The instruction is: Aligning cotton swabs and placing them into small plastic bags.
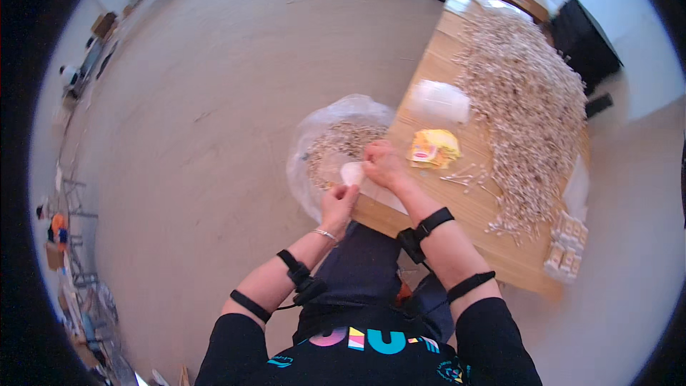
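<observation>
Between my two hands, over the table's near left corner, is a small white plastic bag point(351, 173). My left hand point(339, 207) pinches its lower edge with thumb and fingertips. The fingers of my right hand point(384, 164) are closed at its upper right side. Whatever may be inside the bag cannot be made out. Just beyond and to the left, a large clear plastic sack point(304, 149) holds a mass of small pale sticks, partly hidden behind my hands. To the right of my right hand lies a yellow stack of printed cards or packets point(434, 149).
A big heap of white-tipped sticks like cotton swabs point(529, 107) covers much of the wooden table point(429, 64). Several loose swabs point(468, 175) lie near my right forearm. A clear bundle of plastic bags point(439, 101), packed bundles point(566, 246), and a black bin point(586, 43) stand around.
</observation>
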`<state>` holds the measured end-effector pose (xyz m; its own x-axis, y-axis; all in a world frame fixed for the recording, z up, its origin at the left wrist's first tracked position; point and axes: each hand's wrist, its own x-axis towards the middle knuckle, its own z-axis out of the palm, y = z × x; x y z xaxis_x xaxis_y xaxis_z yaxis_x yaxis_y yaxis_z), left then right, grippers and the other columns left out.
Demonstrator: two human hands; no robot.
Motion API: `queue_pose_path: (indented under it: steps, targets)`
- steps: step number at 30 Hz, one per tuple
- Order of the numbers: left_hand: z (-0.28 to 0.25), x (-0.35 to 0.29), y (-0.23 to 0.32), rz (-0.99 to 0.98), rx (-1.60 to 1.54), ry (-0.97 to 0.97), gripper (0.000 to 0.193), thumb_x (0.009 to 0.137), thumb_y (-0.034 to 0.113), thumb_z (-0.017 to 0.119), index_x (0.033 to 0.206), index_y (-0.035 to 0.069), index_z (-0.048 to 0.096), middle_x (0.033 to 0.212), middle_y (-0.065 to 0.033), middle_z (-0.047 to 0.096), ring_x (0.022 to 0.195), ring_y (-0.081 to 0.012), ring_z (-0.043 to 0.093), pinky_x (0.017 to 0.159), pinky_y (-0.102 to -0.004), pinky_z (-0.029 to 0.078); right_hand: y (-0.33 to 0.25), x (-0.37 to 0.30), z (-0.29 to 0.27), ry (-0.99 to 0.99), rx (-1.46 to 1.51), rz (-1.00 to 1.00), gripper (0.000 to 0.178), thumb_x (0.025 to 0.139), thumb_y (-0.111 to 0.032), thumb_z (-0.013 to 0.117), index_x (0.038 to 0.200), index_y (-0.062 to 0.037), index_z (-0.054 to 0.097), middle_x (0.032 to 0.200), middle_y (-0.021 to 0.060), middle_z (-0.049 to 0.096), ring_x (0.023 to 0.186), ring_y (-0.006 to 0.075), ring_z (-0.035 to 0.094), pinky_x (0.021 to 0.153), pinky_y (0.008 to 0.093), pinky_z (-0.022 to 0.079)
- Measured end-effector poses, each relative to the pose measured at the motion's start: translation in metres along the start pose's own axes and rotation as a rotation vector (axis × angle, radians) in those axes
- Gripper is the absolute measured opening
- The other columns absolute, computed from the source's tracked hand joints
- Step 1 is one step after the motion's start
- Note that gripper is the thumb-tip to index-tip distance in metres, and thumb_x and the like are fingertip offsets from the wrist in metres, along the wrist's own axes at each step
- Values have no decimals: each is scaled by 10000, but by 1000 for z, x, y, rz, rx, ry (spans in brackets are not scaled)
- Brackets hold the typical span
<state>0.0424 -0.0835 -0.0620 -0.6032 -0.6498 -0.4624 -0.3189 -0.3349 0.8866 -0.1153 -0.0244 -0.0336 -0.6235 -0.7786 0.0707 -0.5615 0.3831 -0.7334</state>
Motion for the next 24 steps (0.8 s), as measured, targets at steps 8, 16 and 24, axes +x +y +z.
queue_pose_path:
  steps: [8,16,24]
  targets:
    - [1,0,28,579,438,475,482,723,144,703,1111,-8,460,1118,-165,452,1071,-294,432,929,-387,349,22,-67,-73,373,-260,-46,216,705,0,564,889,-84,641,1016,106,594,1016,298,532,905,398,430]
    - [66,-44,46,1038,815,-241,506,719,84,648,1201,75,494,1181,-132,487,1143,-314,425,992,-429,308,76,-148,-110,431,-550,127,208,763,-59,592,961,-80,651,1038,91,582,1048,285,521,934,394,417]
    - [127,-45,18,1064,830,-638,483,737,137,682,1185,48,523,1143,-147,522,1103,-324,467,946,-430,369,68,-195,-94,426,-203,-64,183,751,-15,616,933,-27,628,1081,129,576,1097,318,515,939,392,437]
